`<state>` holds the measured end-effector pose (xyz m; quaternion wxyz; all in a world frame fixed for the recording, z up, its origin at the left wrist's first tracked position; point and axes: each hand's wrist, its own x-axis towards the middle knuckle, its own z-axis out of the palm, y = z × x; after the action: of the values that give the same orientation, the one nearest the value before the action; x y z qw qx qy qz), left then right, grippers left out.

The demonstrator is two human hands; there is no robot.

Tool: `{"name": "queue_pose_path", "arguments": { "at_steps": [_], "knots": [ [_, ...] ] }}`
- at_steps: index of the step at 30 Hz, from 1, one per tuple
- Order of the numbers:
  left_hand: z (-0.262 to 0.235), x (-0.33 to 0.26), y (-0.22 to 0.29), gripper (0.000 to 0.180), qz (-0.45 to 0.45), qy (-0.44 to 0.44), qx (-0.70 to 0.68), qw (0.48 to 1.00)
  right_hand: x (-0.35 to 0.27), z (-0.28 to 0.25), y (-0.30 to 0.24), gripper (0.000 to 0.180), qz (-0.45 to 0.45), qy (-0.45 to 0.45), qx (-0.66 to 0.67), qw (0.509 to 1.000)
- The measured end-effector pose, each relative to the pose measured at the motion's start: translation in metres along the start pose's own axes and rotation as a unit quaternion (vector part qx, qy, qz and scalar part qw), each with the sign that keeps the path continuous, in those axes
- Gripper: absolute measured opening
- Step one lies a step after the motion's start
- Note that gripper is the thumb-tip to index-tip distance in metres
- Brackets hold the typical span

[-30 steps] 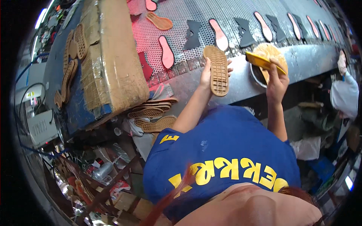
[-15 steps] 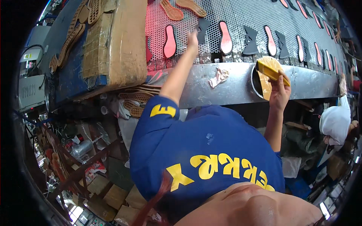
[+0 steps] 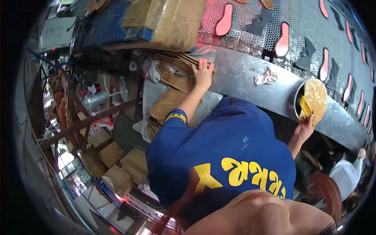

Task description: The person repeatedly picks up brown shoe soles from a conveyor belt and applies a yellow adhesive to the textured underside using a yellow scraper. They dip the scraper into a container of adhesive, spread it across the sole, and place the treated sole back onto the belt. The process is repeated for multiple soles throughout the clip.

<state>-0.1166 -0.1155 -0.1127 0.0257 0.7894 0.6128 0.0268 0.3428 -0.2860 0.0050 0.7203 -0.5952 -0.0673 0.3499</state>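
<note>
My left hand (image 3: 203,74) is open, fingers stretched out, at the left end of the metal ledge (image 3: 239,74). It is beside a pile of brown shoe soles (image 3: 176,78); whether it touches one I cannot tell. My right hand (image 3: 304,128) is closed round a flat yellow tool (image 3: 306,110), its exact kind not clear. The tool is held against or just in front of a round tan disc (image 3: 318,98), which partly covers a round metal-rimmed pot (image 3: 296,98) on the ledge. What the pot holds is hidden.
Beyond the ledge, pink-topped insoles (image 3: 282,41) and dark grey cut pieces (image 3: 306,55) lie in rows on a mesh conveyor (image 3: 250,39). A large cardboard box (image 3: 172,23) stands at the far left. Crumpled paper (image 3: 266,76) lies on the ledge. A co-worker in white (image 3: 344,178) is at right.
My left hand has drawn back from a grey piece on the conveyor to the sole pile. My right hand still holds the yellow tool, now lower at the pot. The view has turned left.
</note>
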Motion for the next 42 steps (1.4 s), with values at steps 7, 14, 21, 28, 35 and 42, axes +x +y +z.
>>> {"name": "queue_pose_path", "arguments": {
  "at_steps": [7,14,21,28,35,42],
  "knots": [
    [-0.064,0.053,-0.012,0.016,0.133,-0.097,-0.037,0.986,-0.007,0.044,-0.018,0.021,-0.086,0.030,-0.115,0.989],
    [-0.067,0.083,0.071,0.023,0.399,-0.222,-0.202,0.866,0.004,0.031,0.011,0.021,-0.118,0.025,-0.182,0.976],
    [-0.020,0.039,0.109,0.033,0.335,-0.146,-0.176,0.914,0.004,0.029,0.020,0.020,-0.157,0.041,-0.234,0.959],
    [0.036,-0.037,0.075,0.088,-0.112,-0.096,-0.209,0.967,0.012,0.001,0.028,0.014,-0.259,0.058,-0.469,0.843],
    [0.013,0.012,0.092,0.089,-0.602,-0.378,-0.479,0.515,0.022,0.008,0.053,0.014,-0.321,0.010,-0.589,0.742],
    [0.025,0.036,0.122,0.043,-0.650,-0.326,-0.485,0.486,0.043,0.017,0.086,0.015,-0.311,0.036,-0.679,0.665]
  ]
}}
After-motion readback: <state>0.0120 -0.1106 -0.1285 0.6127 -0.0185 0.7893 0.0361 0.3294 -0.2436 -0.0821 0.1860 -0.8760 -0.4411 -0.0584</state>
